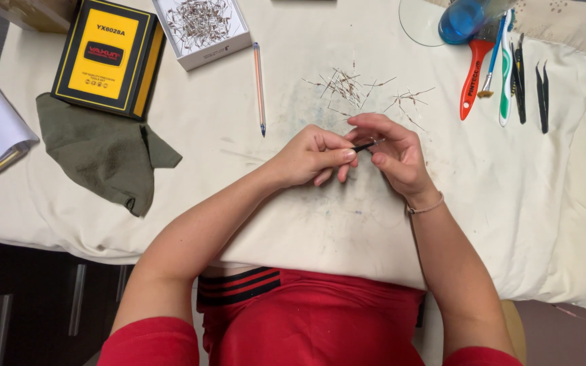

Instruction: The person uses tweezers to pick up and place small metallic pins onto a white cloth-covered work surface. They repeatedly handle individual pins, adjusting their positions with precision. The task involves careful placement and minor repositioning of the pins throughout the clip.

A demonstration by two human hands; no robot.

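Both hands together over the cloth-covered table [293,224] — left hand [310,157] & right hand [391,150] pinching a thin black stick [366,145].

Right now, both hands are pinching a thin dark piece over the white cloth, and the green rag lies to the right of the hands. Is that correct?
Not quite. The head view shows the green rag to the left of the hands, below the yellow box. The rest holds: left hand and right hand pinch the thin dark piece over the white cloth.
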